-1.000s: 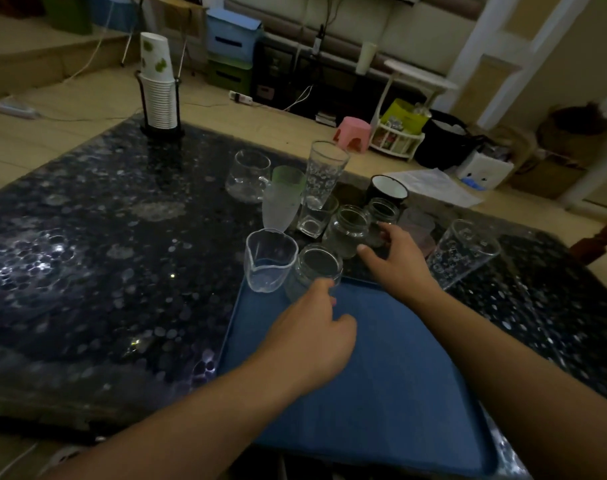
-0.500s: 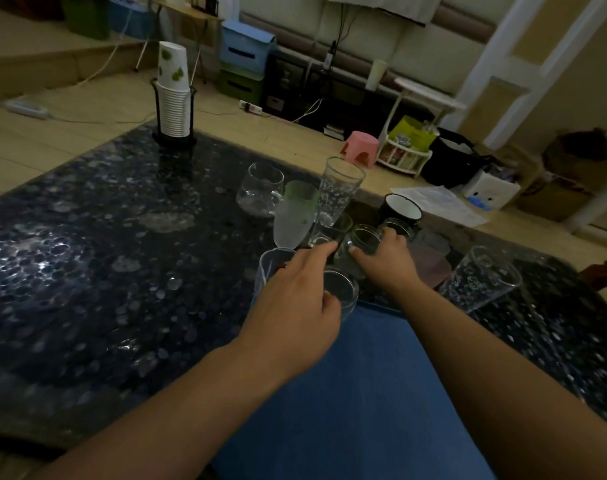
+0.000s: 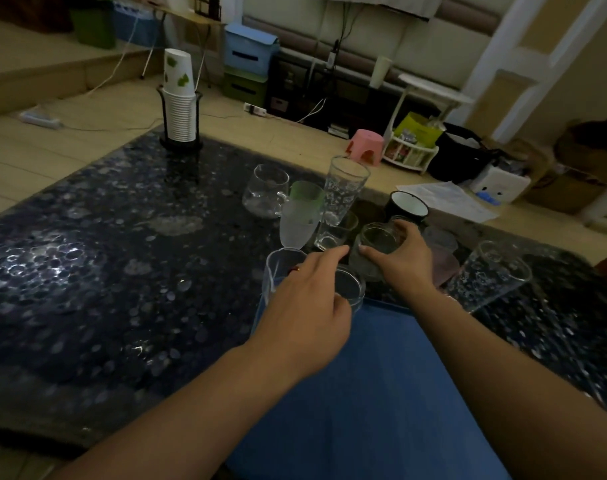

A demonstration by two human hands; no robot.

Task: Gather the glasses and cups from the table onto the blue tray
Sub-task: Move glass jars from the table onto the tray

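Note:
The blue tray (image 3: 381, 393) lies at the table's near edge. A clear spouted beaker (image 3: 278, 268) and a glass jar (image 3: 352, 289) stand at its far left corner. My left hand (image 3: 305, 306) hovers over them, fingers apart, with the index finger stretched toward a small tumbler (image 3: 336, 233). My right hand (image 3: 402, 261) wraps around another glass jar (image 3: 375, 240) just beyond the tray. Behind stand a frosted green-rimmed cup (image 3: 300, 220), a tall patterned glass (image 3: 347, 188), a round glass mug (image 3: 265, 192), a black enamel mug (image 3: 407, 204), a pinkish cup (image 3: 440, 247) and a patterned glass (image 3: 489, 275) at right.
A stack of paper cups (image 3: 179, 109) in a black holder stands at the dark table's (image 3: 104, 271) far left corner. Past the far edge, the floor holds a pink stool (image 3: 366, 147), papers (image 3: 447, 199) and boxes.
My left hand left the jar on the tray and reached forward over it toward the tumbler. My right hand closed around the jar beyond the tray. The view tilted up slightly.

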